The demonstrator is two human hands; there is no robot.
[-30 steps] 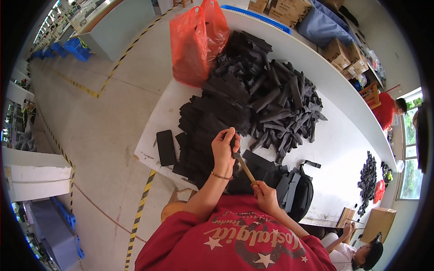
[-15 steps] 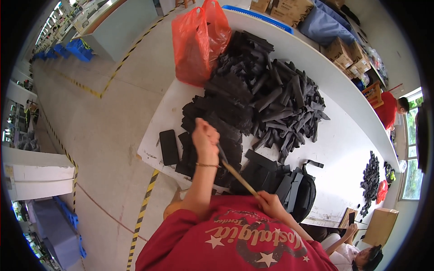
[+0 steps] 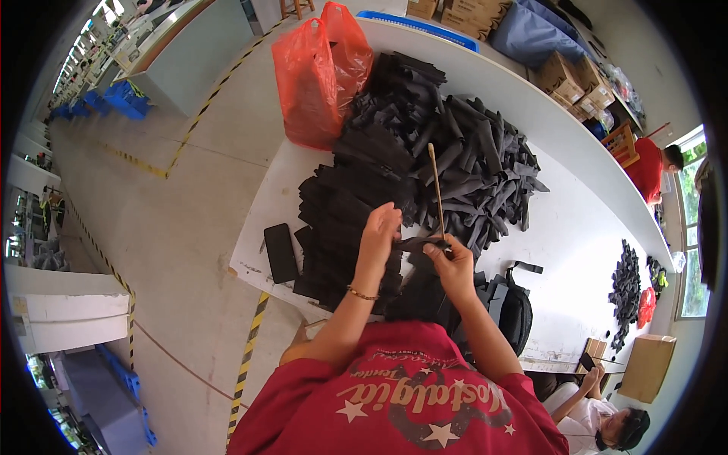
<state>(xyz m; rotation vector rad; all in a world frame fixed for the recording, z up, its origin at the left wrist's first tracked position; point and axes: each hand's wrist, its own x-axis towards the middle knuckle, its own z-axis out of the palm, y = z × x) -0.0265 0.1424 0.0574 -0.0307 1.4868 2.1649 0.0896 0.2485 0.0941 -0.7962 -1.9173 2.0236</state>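
Over the near edge of the pile, my left hand (image 3: 384, 225) has its fingers curled at one end of a small black fabric piece (image 3: 414, 244). My right hand (image 3: 453, 264) pinches the other end between thumb and fingers. A thin wooden stick (image 3: 435, 182) rises from the right-hand grip, pointing away from me. Flat black fabric pieces (image 3: 341, 205) lie stacked beneath and left of my left hand. Beyond my right hand is a heap of rolled, narrow black pieces (image 3: 485, 163). The exact contact of my left fingertips is partly hidden.
A black phone (image 3: 281, 253) lies at the table's left edge. A red plastic bag (image 3: 307, 91) stands at the far left corner. Right of me sits a black mesh bag (image 3: 517, 318). A low white partition (image 3: 546, 121) runs behind the heap. A co-worker (image 3: 599, 417) sits at lower right.
My right hand has come up from near my chest to the fabric. The stick has swung from pointing toward me to pointing away. My left hand has shifted right.
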